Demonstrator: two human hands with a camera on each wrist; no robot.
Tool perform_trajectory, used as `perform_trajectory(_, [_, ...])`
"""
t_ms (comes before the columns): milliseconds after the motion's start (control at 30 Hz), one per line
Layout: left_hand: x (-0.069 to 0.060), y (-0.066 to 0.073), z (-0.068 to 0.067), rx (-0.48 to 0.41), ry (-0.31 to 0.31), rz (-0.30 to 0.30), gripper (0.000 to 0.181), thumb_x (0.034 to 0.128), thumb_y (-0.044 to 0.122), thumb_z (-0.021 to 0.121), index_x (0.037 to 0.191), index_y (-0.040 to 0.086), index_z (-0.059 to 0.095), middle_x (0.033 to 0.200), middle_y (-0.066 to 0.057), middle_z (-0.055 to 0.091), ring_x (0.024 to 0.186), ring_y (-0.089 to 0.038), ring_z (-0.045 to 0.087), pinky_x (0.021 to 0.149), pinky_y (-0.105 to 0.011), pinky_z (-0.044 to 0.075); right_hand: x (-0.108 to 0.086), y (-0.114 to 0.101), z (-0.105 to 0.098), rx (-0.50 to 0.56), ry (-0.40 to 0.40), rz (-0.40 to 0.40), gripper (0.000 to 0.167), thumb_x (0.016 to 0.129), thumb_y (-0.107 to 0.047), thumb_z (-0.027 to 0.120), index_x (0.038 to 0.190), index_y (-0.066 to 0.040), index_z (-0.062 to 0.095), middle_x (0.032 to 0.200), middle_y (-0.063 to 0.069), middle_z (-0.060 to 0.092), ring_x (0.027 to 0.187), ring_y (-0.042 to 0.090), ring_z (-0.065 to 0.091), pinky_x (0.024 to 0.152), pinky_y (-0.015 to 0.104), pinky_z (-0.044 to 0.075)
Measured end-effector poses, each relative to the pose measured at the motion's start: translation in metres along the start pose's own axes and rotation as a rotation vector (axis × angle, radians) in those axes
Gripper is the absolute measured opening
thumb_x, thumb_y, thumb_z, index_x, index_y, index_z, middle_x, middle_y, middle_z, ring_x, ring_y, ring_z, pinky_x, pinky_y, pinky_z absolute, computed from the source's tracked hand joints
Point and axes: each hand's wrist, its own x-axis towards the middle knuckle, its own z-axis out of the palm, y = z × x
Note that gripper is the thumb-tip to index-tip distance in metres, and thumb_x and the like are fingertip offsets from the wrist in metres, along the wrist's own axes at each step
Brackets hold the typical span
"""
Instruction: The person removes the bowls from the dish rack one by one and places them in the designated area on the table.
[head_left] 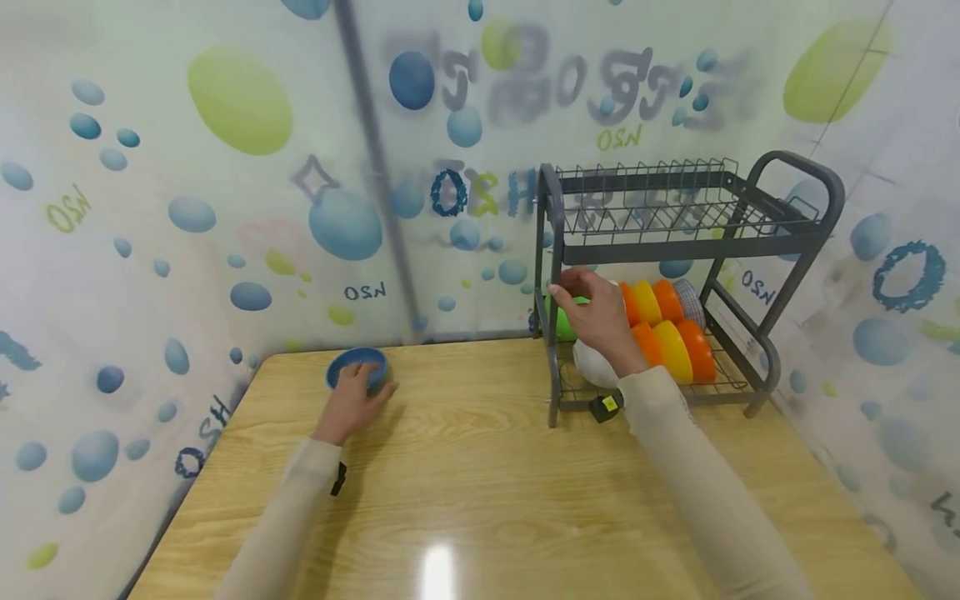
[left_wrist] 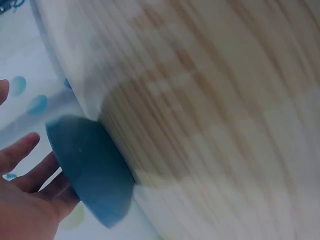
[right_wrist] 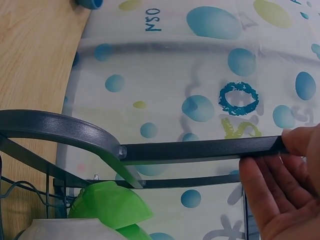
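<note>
On the wooden table's back left stands a blue bowl (head_left: 357, 367), upright. Over its near rim lies my left hand (head_left: 356, 403), fingers reaching into the bowl; the left wrist view has the hand (left_wrist: 30, 195) at the far side of the blue bowl (left_wrist: 92, 167). My right hand (head_left: 600, 317) is at the front left post of the dark dish rack (head_left: 556, 333). In the right wrist view the thumb and fingers of this hand (right_wrist: 285, 185) pinch the dark bar (right_wrist: 200, 150).
Orange bowls (head_left: 699, 352), yellow bowls (head_left: 673, 352), a white bowl (head_left: 594, 365) and a green bowl (head_left: 565, 327) sit on the rack's lower tier. The wire upper tier (head_left: 652, 208) holds no dishes. A patterned sheet (head_left: 465, 275) hangs behind.
</note>
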Motion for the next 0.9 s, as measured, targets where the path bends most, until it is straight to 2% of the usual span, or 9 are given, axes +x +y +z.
perform_trajectory(233, [0.008,0.026,0.013,-0.052,0.028,0.035,0.067,0.1004,0.043,0.065,0.150,0.002,0.045,0.145,-0.028,0.047,0.139,-0.049,0.041,0.111,-0.065,0.040,0.000,0.001,0.001,-0.004,0.003,-0.004,0.039,0.103,-0.033,0.063,0.128,-0.004,0.062,0.126,0.016,0.071,0.117,0.034,0.068,0.107,0.054,0.050])
perform_trajectory(467, [0.016,0.053,0.025,-0.129,0.014,0.063,0.073,0.0997,0.049,0.063,0.156,0.010,0.039,0.152,-0.025,0.043,0.144,-0.045,0.037,0.113,-0.064,0.039,0.000,0.001,0.002,0.010,0.008,-0.013,0.039,0.103,-0.034,0.063,0.128,-0.003,0.062,0.124,0.016,0.071,0.117,0.033,0.068,0.104,0.051,0.053])
perform_trajectory(667, [0.024,0.080,0.028,-0.177,-0.008,0.107,0.075,0.1002,0.052,0.061,0.158,0.011,0.036,0.157,-0.024,0.039,0.145,-0.045,0.038,0.114,-0.064,0.038,-0.001,0.001,0.004,-0.006,0.024,-0.025,0.039,0.103,-0.033,0.063,0.127,-0.003,0.062,0.123,0.017,0.071,0.116,0.033,0.068,0.099,0.049,0.056])
perform_trajectory(900, [0.033,0.121,0.024,-0.207,0.000,0.159,0.075,0.1007,0.055,0.058,0.158,0.012,0.036,0.153,-0.019,0.043,0.140,-0.039,0.046,0.112,-0.059,0.043,-0.003,0.000,0.004,-0.023,0.045,-0.029,0.039,0.103,-0.034,0.064,0.126,-0.003,0.062,0.122,0.017,0.072,0.114,0.033,0.069,0.096,0.050,0.058])
